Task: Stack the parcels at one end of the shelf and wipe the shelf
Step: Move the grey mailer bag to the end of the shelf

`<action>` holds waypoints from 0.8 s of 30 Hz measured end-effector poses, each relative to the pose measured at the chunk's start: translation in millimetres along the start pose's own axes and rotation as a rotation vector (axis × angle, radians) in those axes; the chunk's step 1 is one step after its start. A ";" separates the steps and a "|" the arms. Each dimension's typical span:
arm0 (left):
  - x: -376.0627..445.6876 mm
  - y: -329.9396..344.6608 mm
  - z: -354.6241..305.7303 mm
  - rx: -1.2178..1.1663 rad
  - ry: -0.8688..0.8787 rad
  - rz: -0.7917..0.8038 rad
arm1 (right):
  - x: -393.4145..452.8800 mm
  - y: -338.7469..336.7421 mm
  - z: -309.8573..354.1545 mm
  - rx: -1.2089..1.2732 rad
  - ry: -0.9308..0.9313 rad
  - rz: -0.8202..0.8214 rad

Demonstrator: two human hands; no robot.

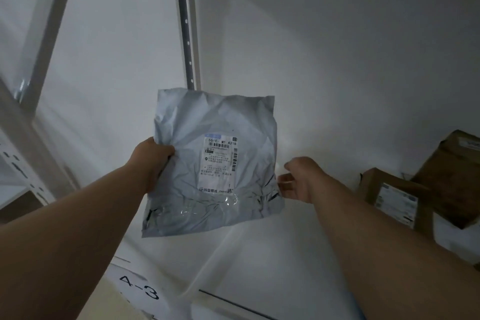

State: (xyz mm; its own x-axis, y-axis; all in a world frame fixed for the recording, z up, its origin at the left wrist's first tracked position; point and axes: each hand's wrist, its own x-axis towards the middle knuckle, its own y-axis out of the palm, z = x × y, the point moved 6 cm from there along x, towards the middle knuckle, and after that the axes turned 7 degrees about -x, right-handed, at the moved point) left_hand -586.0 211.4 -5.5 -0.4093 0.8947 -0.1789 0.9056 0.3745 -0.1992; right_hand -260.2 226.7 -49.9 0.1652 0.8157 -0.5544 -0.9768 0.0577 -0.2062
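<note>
The left hand (153, 157) grasps the grey mailer bag (213, 163) by its 9 o'clock edge, lifted above the white shelf (259, 254). The right hand (298, 179), released with loose fingers, is just beside its 3 o'clock edge. Two cardboard parcels (394, 197) lie farther at 3 o'clock.

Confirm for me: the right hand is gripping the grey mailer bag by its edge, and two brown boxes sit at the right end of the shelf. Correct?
Not quite. In the head view the left hand grips the grey mailer bag by its edge; the right hand is open beside it. The two brown boxes do sit at the right end of the shelf.
</note>
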 end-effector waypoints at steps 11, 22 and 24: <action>11.9 -40.7 42.9 -0.211 -0.175 -0.161 | 31.9 62.6 -28.3 -1.059 -0.178 0.011; 24.7 -43.9 51.3 -0.218 -0.180 -0.164 | 39.3 74.8 -34.0 -1.893 -0.510 0.097; 24.4 -38.6 48.3 -0.214 -0.175 -0.149 | 38.7 68.4 -34.9 -1.922 -0.483 0.131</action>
State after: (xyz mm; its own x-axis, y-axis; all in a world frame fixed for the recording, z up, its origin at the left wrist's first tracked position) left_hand -636.4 207.0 -48.7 -0.5355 0.7775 -0.3297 0.8295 0.5576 -0.0321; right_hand -315.9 242.1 -113.6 -0.2489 0.8421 -0.4784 0.4816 -0.3209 -0.8155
